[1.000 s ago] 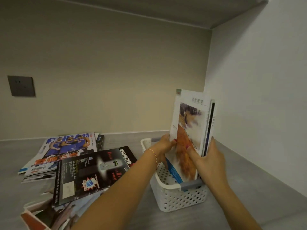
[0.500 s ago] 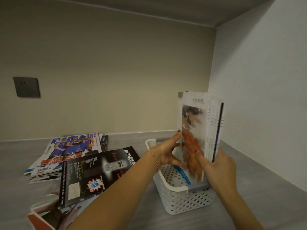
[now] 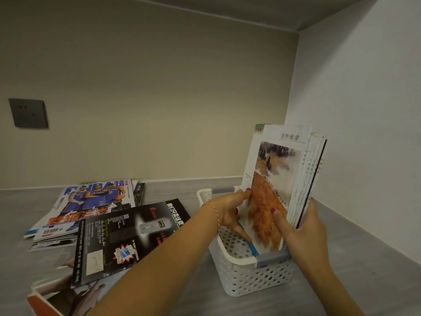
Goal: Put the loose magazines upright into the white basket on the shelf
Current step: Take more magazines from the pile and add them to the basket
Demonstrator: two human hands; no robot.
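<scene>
Basket: the white basket (image 3: 248, 275) stands on the grey shelf (image 3: 355, 265) near the right wall, its perforated sides and grey handle inserts in view.
Upright magazines: a bundle of magazines (image 3: 284, 179) stands on end in the right part of the basket, leaning slightly right — the front cover shows an orange and white painting under a line of printed characters.
Right hand: the right hand (image 3: 303, 226) grips the bundle from its near edge, fingers curled round the stacked spines, one fingertip pressed on the front cover.
Left hand: the left hand (image 3: 230, 210) reaches into the basket and pinches the left edge of the front cover; a thin bracelet circles the wrist.
Loose magazines: a black magazine (image 3: 127, 236) lies flat on top of the pile at left, overlapping a basketball magazine (image 3: 91, 201) — more covers show beneath them.
Wall: a dark socket plate (image 3: 28, 113) sits on the back wall, far left.
</scene>
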